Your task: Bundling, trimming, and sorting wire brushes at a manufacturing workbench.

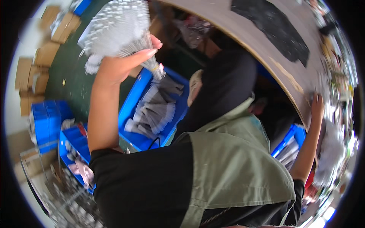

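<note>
Fingers of left hand (125, 60) pinch crinkly clear-plastic bundle (118, 26).

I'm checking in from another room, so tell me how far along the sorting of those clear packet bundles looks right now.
Done: a pile of flat clear packets already lies in the blue bin below. In hand: the left hand holds up a fanned bundle of clear packets, tied at its narrow end. The right hand rests on the edge of the worktable. Left: more packets sit in another blue bin at the right; how many remain cannot be told.

Blue bin (134, 99) holding grey packets (156, 110); cardboard boxes (34, 72) stacked on floor; wooden tabletop (262, 41).
</note>
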`<state>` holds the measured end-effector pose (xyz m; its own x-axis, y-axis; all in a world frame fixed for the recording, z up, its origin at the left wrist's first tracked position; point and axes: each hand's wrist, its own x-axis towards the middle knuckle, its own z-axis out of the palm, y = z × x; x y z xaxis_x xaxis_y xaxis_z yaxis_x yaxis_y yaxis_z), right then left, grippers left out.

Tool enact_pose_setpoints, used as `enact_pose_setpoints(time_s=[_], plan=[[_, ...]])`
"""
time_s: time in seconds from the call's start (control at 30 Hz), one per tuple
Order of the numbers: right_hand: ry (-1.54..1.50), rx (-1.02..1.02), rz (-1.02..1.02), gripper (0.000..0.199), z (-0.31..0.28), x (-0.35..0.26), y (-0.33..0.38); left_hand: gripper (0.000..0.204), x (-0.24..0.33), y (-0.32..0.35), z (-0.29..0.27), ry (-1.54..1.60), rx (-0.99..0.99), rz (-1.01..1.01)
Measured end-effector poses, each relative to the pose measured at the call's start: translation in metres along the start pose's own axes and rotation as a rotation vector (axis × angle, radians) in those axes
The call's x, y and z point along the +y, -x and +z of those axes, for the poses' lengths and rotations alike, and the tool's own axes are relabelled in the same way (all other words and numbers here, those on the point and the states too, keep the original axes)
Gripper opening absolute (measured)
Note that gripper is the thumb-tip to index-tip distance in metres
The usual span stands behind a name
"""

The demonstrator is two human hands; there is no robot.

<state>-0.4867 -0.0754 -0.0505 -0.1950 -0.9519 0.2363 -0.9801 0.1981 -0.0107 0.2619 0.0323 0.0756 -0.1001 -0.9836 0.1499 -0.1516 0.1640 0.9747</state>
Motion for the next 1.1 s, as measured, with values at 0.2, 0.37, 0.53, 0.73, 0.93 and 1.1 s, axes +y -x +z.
enact_pose_setpoints(time_s=[0.2,0.37,0.53,0.73,0.93,1.1], plan=[[0.3,0.118,0.068,0.047,-0.043,-0.109,0.044,0.044,-0.151,0.064,-0.022,-0.746,0.122,-0.233],[0.247,0.266,-0.081,0.038,-0.05,-0.123,0.045,0.032,-0.285,0.121,-0.02,-1.182,-0.279,-0.468],[0.208,0.267,-0.014,0.036,-0.083,-0.106,0.078,0.016,-0.343,0.115,-0.006,-1.334,-0.561,-0.35],[0.207,0.329,0.065,0.037,-0.114,-0.126,0.133,0.107,-0.361,0.104,0.039,-1.34,-0.745,-0.509],[0.199,0.449,0.439,0.024,-0.168,-0.009,0.268,0.07,-0.392,0.008,0.094,-1.185,-0.841,-0.183],[-0.083,0.234,1.028,0.024,-0.151,0.051,0.418,0.058,-0.315,-0.035,0.144,-1.193,-1.018,-0.165]])
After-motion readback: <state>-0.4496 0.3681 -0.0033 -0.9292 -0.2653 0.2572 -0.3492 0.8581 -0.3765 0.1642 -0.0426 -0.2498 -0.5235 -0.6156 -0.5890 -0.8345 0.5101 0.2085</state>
